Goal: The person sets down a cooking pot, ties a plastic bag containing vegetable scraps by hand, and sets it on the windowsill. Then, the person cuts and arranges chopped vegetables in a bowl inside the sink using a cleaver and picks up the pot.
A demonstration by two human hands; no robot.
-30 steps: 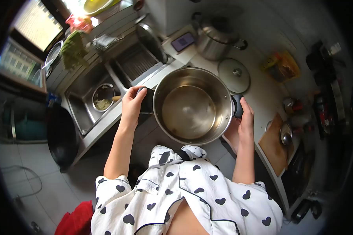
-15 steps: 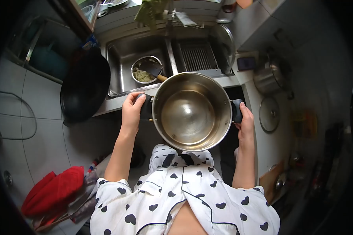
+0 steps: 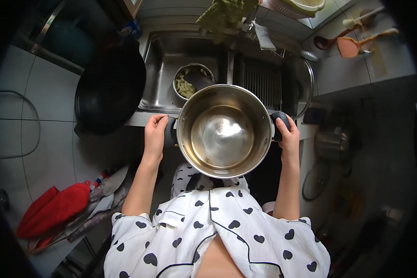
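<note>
A large stainless steel pot (image 3: pixel 224 134) is held up in front of my body, its open mouth facing me. Inside, the bottom is bare metal with brownish staining. My left hand (image 3: pixel 155 132) grips the black handle on the pot's left side. On the other side, my right hand (image 3: pixel 288 134) is closed around the matching black handle, thumb on top. Just beyond the pot's far rim, a smaller metal bowl (image 3: pixel 186 95) with pale green chopped food stands in the sink (image 3: pixel 160 55). A dark spatula blade rests in that bowl; its handle is hidden behind the pot.
A black wok (image 3: pixel 109 88) leans at the sink's left. A drain rack (image 3: pixel 262 85) lies in the right basin, with a glass lid (image 3: pixel 306 88) upright beside it. Another pot (image 3: pixel 332 139) and lid (image 3: pixel 316 180) sit on the right counter. Red cloth (image 3: pixel 55 208) hangs at lower left.
My view has turned, so the sink and wok appear further right and the utensils on the wall now show. Both hands still hold the pot, which stays in front of me.
</note>
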